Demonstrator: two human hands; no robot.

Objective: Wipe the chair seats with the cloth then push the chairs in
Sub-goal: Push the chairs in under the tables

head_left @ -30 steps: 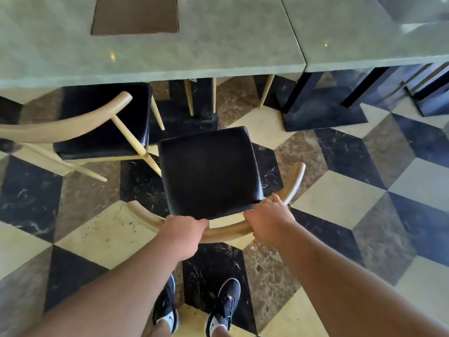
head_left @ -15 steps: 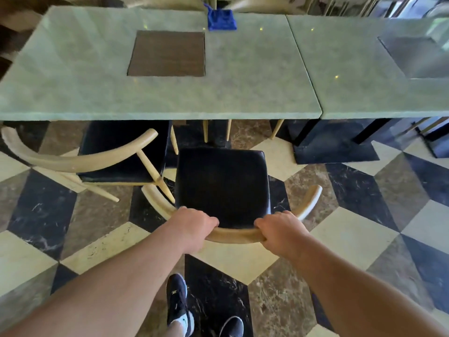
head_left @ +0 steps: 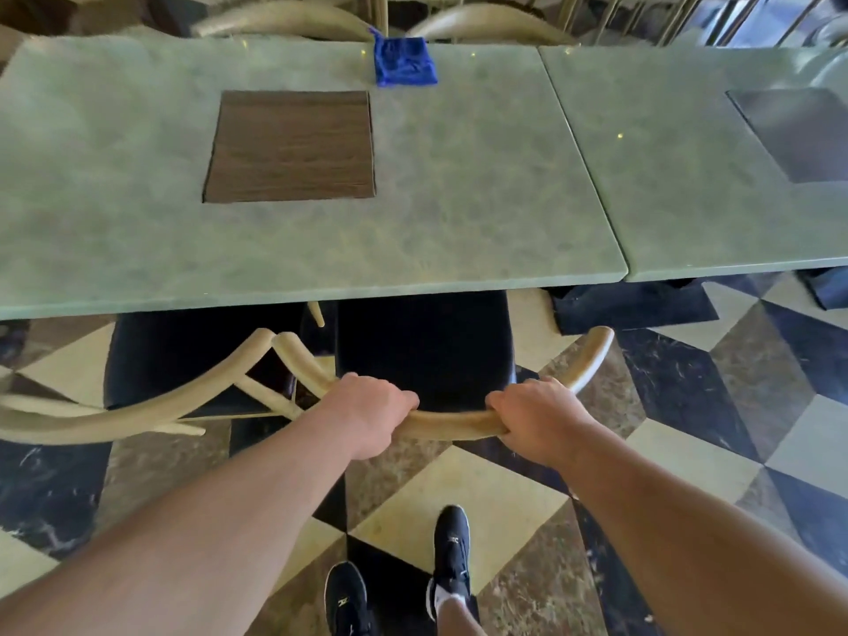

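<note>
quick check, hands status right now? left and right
Left hand: closed, gripping the chair backrest.
Right hand: closed, gripping the same backrest.

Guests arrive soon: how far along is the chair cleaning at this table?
Wiping looks finished: the blue cloth lies on the far edge of the table, in neither hand. In hand: the left hand and right hand grip the backrest of the near chair, its seat partly under the table. The other chair beside it sits partly under. Left: push the near chair fully in, perhaps the other too.
</note>
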